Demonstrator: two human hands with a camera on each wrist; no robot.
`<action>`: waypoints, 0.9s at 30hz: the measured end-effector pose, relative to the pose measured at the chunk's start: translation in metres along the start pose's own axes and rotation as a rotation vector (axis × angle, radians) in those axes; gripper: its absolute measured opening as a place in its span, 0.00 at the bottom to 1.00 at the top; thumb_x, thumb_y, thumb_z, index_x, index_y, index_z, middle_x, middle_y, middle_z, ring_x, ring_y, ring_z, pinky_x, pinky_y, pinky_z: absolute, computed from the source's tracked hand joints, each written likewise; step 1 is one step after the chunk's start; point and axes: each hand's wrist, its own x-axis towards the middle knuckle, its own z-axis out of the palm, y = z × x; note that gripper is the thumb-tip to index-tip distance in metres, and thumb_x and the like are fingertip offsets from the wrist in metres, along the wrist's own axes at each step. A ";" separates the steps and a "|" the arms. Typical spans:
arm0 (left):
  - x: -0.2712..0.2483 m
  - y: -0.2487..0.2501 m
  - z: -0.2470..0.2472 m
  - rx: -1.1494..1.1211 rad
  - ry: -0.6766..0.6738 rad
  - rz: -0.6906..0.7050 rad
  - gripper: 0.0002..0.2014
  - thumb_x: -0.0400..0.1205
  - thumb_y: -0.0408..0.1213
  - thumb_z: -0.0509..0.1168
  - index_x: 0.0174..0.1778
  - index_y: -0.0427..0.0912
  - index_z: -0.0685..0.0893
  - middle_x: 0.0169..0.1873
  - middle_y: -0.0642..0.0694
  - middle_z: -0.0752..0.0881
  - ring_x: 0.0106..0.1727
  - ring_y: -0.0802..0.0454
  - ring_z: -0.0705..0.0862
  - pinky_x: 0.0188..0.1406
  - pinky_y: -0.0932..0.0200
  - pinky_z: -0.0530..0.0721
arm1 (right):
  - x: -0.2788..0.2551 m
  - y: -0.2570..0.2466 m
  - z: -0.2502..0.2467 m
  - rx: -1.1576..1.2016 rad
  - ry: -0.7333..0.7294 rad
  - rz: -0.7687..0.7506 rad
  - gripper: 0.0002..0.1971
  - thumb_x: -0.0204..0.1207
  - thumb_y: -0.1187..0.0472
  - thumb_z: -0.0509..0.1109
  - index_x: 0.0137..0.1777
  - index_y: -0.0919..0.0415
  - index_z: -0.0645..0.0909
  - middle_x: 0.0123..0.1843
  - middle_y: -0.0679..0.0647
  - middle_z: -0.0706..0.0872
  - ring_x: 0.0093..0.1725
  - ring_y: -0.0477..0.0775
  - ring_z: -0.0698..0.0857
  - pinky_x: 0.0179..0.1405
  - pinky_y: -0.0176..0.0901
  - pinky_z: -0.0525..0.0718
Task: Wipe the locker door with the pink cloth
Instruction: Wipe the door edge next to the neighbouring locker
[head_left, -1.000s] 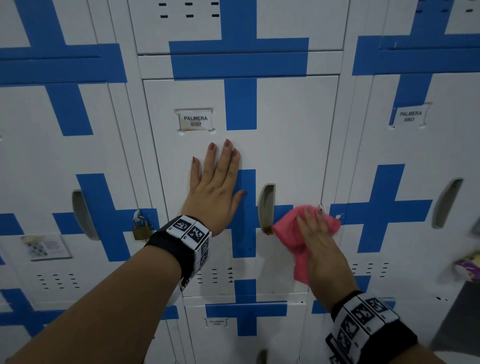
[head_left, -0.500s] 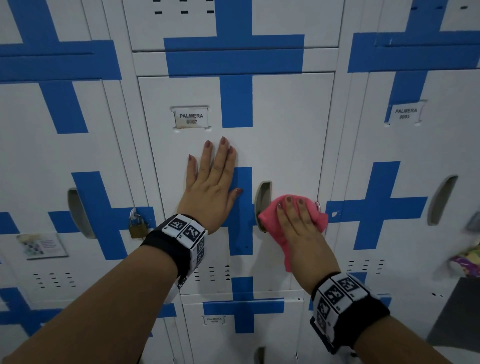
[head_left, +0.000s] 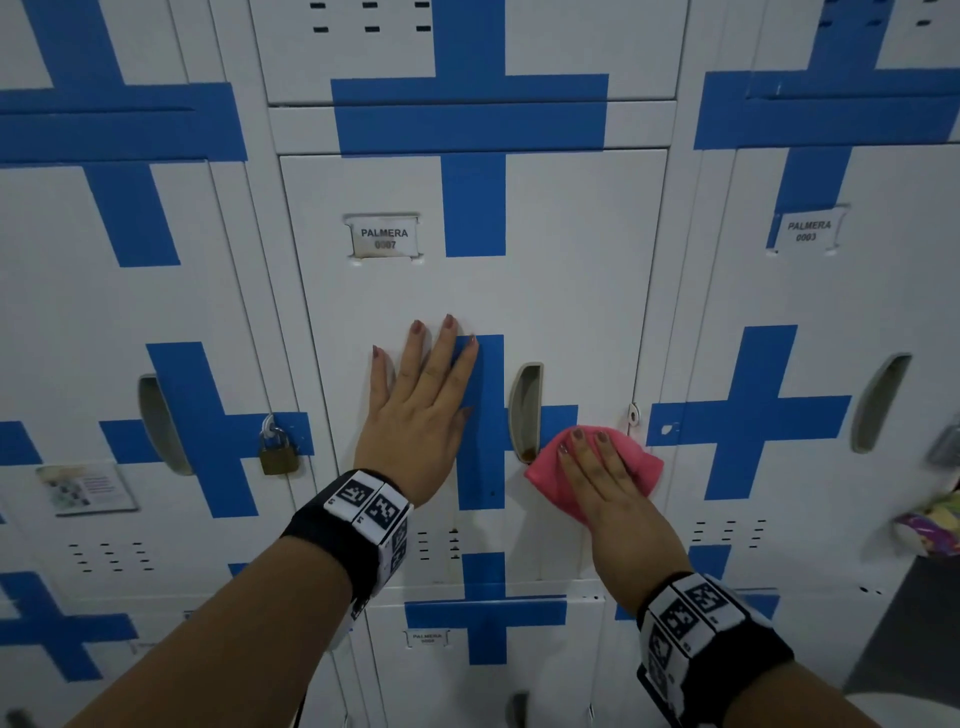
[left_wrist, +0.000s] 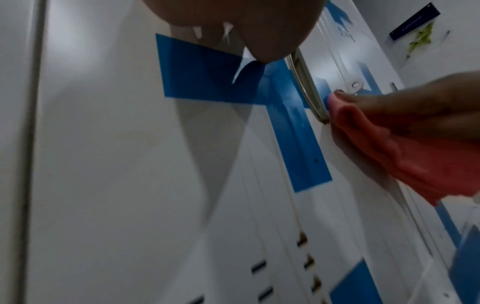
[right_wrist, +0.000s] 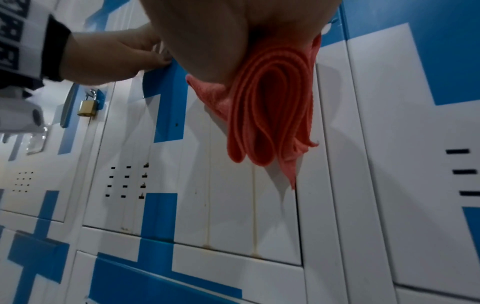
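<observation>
The white locker door (head_left: 571, 291) with blue cross stripes carries a label "PALMERA 0007" (head_left: 384, 239). My left hand (head_left: 421, 405) lies flat on it, fingers straight and spread, left of the recessed handle (head_left: 525, 410). My right hand (head_left: 602, 478) presses the folded pink cloth (head_left: 545, 480) against the door with straight fingers, just right of and below the handle. In the right wrist view the cloth (right_wrist: 270, 107) hangs in folds under my palm (right_wrist: 221, 30). In the left wrist view the cloth (left_wrist: 415, 164) touches the handle's lower end.
A brass padlock (head_left: 278, 452) hangs on the locker to the left. A metal hasp (head_left: 634, 414) sticks out at the door's right edge, just above the cloth. Vent slots (head_left: 439, 545) sit low on the door. A colourful object (head_left: 930, 525) shows at the right edge.
My right hand slid the cloth left to the handle, then slightly down and right of it. My left hand stayed flat on the door.
</observation>
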 end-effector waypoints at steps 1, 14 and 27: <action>-0.006 0.000 0.002 0.006 -0.010 0.007 0.33 0.82 0.45 0.53 0.83 0.47 0.47 0.83 0.44 0.46 0.82 0.40 0.42 0.77 0.34 0.41 | 0.000 0.001 0.000 0.017 -0.010 0.006 0.40 0.75 0.78 0.53 0.73 0.54 0.29 0.76 0.43 0.27 0.74 0.44 0.25 0.76 0.41 0.35; -0.032 -0.007 0.024 -0.036 -0.100 0.001 0.45 0.79 0.45 0.65 0.82 0.53 0.39 0.81 0.51 0.32 0.80 0.45 0.31 0.73 0.31 0.42 | 0.019 -0.007 -0.004 0.005 0.165 -0.054 0.61 0.60 0.66 0.81 0.79 0.54 0.35 0.81 0.50 0.40 0.80 0.52 0.34 0.76 0.56 0.45; -0.033 -0.007 0.029 -0.032 -0.082 0.004 0.37 0.82 0.48 0.54 0.82 0.54 0.39 0.81 0.52 0.33 0.81 0.45 0.31 0.73 0.31 0.42 | -0.005 0.018 0.037 -0.161 0.133 -0.097 0.47 0.58 0.77 0.70 0.78 0.60 0.55 0.79 0.53 0.58 0.77 0.62 0.58 0.67 0.66 0.72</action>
